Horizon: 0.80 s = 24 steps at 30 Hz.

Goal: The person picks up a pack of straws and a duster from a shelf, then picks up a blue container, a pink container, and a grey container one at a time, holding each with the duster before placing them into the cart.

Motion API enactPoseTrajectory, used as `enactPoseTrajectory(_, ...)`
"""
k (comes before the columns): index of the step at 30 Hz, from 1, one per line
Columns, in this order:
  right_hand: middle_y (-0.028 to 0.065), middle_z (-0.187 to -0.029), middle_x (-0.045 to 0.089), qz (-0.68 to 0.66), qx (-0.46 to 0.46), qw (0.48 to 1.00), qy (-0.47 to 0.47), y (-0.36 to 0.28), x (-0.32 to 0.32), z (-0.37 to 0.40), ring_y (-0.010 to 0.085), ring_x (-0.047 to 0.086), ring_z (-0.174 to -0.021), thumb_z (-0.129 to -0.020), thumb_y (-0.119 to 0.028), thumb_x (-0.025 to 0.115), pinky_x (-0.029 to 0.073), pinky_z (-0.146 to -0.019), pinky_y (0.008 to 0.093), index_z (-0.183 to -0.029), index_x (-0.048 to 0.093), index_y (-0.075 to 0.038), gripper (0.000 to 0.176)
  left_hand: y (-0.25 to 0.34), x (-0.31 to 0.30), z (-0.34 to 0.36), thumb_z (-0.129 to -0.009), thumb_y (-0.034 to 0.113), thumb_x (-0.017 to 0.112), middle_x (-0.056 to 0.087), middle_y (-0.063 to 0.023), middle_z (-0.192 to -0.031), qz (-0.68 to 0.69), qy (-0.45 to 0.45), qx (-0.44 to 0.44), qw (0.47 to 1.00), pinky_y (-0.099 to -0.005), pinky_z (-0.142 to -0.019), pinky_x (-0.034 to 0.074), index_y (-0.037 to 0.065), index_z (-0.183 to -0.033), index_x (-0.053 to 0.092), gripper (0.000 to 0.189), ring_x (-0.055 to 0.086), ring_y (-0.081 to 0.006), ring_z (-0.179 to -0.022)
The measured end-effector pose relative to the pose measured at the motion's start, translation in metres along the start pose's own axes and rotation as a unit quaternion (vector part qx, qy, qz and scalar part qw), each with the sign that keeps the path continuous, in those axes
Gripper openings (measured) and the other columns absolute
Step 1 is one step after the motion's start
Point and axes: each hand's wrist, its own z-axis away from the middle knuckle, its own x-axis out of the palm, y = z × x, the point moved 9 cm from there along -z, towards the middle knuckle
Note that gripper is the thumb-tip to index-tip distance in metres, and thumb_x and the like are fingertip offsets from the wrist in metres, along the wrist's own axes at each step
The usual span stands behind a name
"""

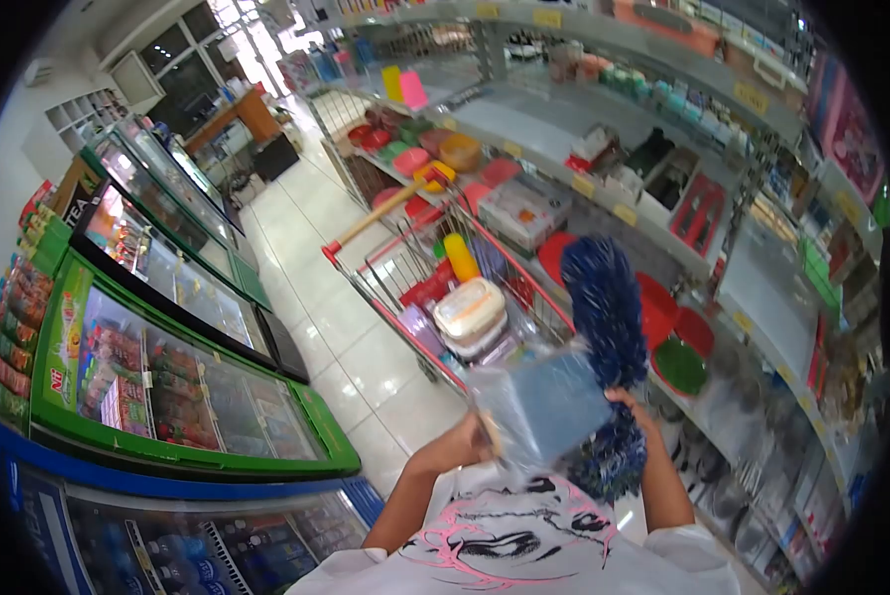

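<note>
My left hand (462,443) grips the lower left corner of a clear plastic wrapper (536,405) held in front of my chest. My right hand (632,404) is closed around a fluffy blue duster (604,302), whose head rises above the wrapper. More blue fibres hang below the hand near my shirt. Just ahead stands a red shopping cart (397,248) holding several items: a stack of white lidded containers (471,309), a yellow bottle (460,257) and a long wooden handle (378,213).
Green-framed chest freezers (167,337) with glass lids line the left side of a white tiled aisle (316,288). Shelves on the right (604,188) carry plastic bowls, red and green basins and kitchenware. A doorway and counter sit at the far end.
</note>
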Motion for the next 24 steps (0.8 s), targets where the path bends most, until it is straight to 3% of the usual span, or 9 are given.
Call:
enactPoseTrajectory(2, 0.0050, -0.097, 0.063, -0.033, -0.014, 0.999, -0.038, 0.005, 0.000, -0.003, 0.0207, 0.058, -0.086, -0.072, -0.042, 0.073, 0.049, -0.078, 0.0364, -0.108, 0.061, -0.007, 0.051, 0.044, 0.035, 0.007, -0.069, 0.035, 0.079, 0.020, -0.0149, -0.148, -0.116, -0.111, 0.079, 0.984, -0.0399, -0.113, 0.020, 0.004, -0.146, 0.013, 0.105, 0.019, -0.0315, -0.139)
enactPoseTrajectory(5, 0.0051, -0.098, 0.063, -0.019, -0.023, 0.999, -0.037, 0.003, -0.001, -0.001, 0.0206, 0.058, -0.086, -0.073, -0.044, 0.071, 0.049, -0.077, 0.0363, -0.108, 0.061, -0.007, 0.052, 0.119, 0.034, 0.011, -0.069, 0.041, 0.078, 0.003, -0.0163, -0.153, -0.417, 0.073, 0.251, 0.871, -0.0486, -0.115, 0.011, 0.012, -0.149, 0.011, 0.107, 0.004, -0.0366, -0.142)
enactPoseTrajectory(7, 0.0052, -0.098, 0.063, -0.019, -0.029, 0.999, -0.032, 0.000, -0.002, 0.001, 0.0206, 0.059, -0.086, -0.074, -0.046, 0.071, 0.049, -0.077, 0.0361, -0.108, 0.061, -0.007, 0.053, 0.124, 0.064, 0.017, -0.066, 0.042, 0.079, 0.002, -0.0160, -0.154, -0.640, -0.017, 0.329, 0.694, -0.0582, -0.112, 0.004, 0.019, -0.148, 0.017, 0.106, 0.002, -0.0392, -0.141)
enactPoseTrajectory(11, 0.0053, -0.099, 0.063, -0.008, -0.027, 1.000, -0.005, -0.002, -0.005, 0.003, 0.0205, 0.059, -0.086, -0.076, -0.049, 0.069, 0.049, -0.077, 0.0359, -0.108, 0.061, -0.006, 0.054, 0.107, 0.088, -0.004, -0.060, 0.039, 0.080, 0.023, -0.0052, -0.152, -0.733, -0.170, 0.213, 0.623, -0.0655, -0.109, 0.003, 0.028, -0.145, 0.028, 0.100, 0.009, -0.0344, -0.142)
enactPoseTrajectory(16, 0.0055, -0.100, 0.063, -0.018, -0.017, 0.999, 0.028, -0.005, -0.012, 0.005, 0.0204, 0.059, -0.086, -0.078, -0.053, 0.067, 0.049, -0.076, 0.0356, -0.108, 0.061, -0.006, 0.056, 0.080, 0.065, -0.022, -0.061, 0.033, 0.080, 0.036, -0.0062, -0.144, -0.687, -0.195, 0.219, 0.665, -0.0603, -0.111, 0.014, 0.017, -0.138, 0.040, 0.089, 0.029, -0.0307, -0.136)
enactPoseTrajectory(18, 0.0078, -0.113, 0.061, -0.018, -0.005, 1.000, 0.017, 0.004, -0.042, -0.023, 0.0217, 0.057, -0.099, -0.084, -0.060, 0.058, 0.046, -0.087, 0.0344, -0.119, 0.057, -0.002, 0.068, 0.075, 0.049, -0.030, -0.060, 0.028, 0.081, 0.044, -0.0100, -0.136, -0.537, -0.181, 0.236, 0.789, -0.0473, -0.108, 0.030, 0.010, -0.132, 0.045, 0.083, 0.042, -0.0312, -0.127)
enactPoseTrajectory(19, 0.0078, -0.113, 0.061, -0.018, -0.003, 1.000, 0.020, 0.010, -0.058, -0.038, 0.0217, 0.057, -0.099, -0.084, -0.060, 0.058, 0.046, -0.087, 0.0344, -0.119, 0.057, -0.002, 0.068, 0.064, 0.042, -0.030, -0.060, 0.028, 0.081, 0.044, -0.0100, -0.136, -0.535, -0.182, 0.235, 0.791, -0.0473, -0.108, 0.030, 0.010, -0.132, 0.045, 0.083, 0.042, -0.0312, -0.127)
enactPoseTrajectory(21, 0.0131, -0.126, 0.054, 0.167, -0.278, 0.929, 0.179, -0.035, -0.094, -0.033, 0.0250, 0.048, -0.119, -0.081, -0.069, 0.053, 0.035, -0.102, 0.0340, -0.127, 0.052, -0.001, 0.082, 0.048, 0.012, -0.032, -0.060, 0.025, 0.081, 0.044, -0.0140, -0.134, -0.484, -0.090, 0.204, 0.846, -0.0365, -0.105, 0.035, 0.006, -0.128, 0.047, 0.079, 0.041, -0.0317, -0.126)
enactPoseTrajectory(24, 0.0119, -0.142, 0.040, 0.240, -0.367, 0.878, 0.191, -0.049, -0.071, 0.011, 0.0233, 0.035, -0.132, -0.091, -0.052, 0.051, 0.021, -0.110, 0.0312, -0.140, 0.037, -0.001, 0.072, 0.018, -0.022, -0.027, -0.060, 0.026, 0.082, 0.045, -0.0144, -0.134, -0.422, 0.043, 0.171, 0.889, -0.0397, -0.107, 0.033, 0.006, -0.128, 0.047, 0.079, 0.043, -0.0306, -0.125)
